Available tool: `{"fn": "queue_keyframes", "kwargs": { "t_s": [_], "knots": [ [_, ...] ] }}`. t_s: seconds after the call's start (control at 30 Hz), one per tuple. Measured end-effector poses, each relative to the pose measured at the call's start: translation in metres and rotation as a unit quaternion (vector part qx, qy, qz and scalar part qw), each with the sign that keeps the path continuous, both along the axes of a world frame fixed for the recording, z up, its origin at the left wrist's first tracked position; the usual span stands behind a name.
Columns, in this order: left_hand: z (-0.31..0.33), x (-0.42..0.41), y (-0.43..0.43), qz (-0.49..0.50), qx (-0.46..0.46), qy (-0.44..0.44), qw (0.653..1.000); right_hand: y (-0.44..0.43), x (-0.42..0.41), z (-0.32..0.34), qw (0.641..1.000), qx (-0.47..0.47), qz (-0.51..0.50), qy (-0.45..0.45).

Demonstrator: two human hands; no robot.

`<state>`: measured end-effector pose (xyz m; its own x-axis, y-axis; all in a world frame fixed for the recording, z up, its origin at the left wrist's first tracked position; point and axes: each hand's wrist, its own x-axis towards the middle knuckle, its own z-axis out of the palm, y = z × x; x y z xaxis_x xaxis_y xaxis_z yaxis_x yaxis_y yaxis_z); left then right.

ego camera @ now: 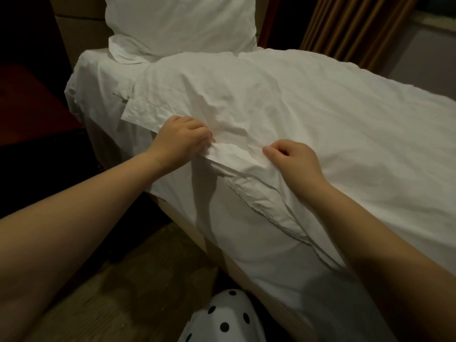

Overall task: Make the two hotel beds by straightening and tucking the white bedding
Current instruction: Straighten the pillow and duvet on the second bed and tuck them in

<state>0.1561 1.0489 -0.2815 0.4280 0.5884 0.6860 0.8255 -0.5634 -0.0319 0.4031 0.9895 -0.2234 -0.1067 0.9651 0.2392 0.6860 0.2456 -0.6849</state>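
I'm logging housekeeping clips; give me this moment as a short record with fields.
left hand: pinches the near edge of the duvet
right hand: grips the same edge, beside the left
duvet: white, wrinkled, spread over the bed
pillow: white, propped at the bed's head
curtain: brown, pleated, beyond the bed
floor: wood, beside the bed
tucking: not yet done on this side

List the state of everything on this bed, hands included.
Pillow: upright at the head, creased.
Duvet: spread over the bed, wrinkled, near edge untucked.
Sheet: exposed at the head corner, rumpled.
Left hand: gripping the duvet's edge.
Right hand: pinching the same edge.
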Motion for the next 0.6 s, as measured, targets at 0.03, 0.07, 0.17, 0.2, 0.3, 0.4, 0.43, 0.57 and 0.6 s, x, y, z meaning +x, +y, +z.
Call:
{"fn": "queue_keyframes", "kwargs": {
  "t_s": [0.03, 0.07, 0.17, 0.2, 0.3, 0.4, 0.43, 0.57, 0.6],
  "knots": [
    [0.000, -0.001, -0.001, -0.001, -0.001, 0.007, 1.000, 0.001, -0.004, 0.000, 0.999, -0.007, -0.001, 0.034],
    [-0.001, -0.003, -0.002, -0.001, -0.009, 0.020, 1.000, 0.002, -0.008, 0.001, 0.997, -0.021, -0.003, 0.071],
    [-0.011, -0.013, -0.003, 0.001, 0.000, 0.057, 0.998, 0.007, -0.012, 0.002, 0.985, -0.080, -0.020, 0.149],
    [-0.014, -0.018, -0.002, 0.001, 0.012, 0.058, 0.998, 0.009, -0.013, 0.001, 0.986, -0.087, -0.026, 0.141],
    [-0.016, -0.030, 0.004, 0.022, 0.045, 0.059, 0.997, 0.011, -0.012, -0.008, 1.000, -0.003, -0.012, -0.024],
    [-0.011, -0.042, 0.013, 0.082, 0.020, 0.071, 0.994, 0.002, -0.007, -0.023, 0.941, 0.115, 0.053, -0.314],
    [-0.009, -0.047, 0.016, 0.105, 0.001, 0.054, 0.993, -0.001, -0.004, -0.027, 0.929, 0.108, 0.063, -0.349],
    [-0.005, -0.059, 0.022, 0.187, -0.096, -0.086, 0.974, -0.001, 0.000, -0.028, 0.953, 0.068, 0.066, -0.287],
    [-0.005, -0.059, 0.022, 0.208, -0.121, -0.118, 0.963, 0.000, -0.003, -0.025, 0.958, 0.059, 0.066, -0.271]
  ]
}}
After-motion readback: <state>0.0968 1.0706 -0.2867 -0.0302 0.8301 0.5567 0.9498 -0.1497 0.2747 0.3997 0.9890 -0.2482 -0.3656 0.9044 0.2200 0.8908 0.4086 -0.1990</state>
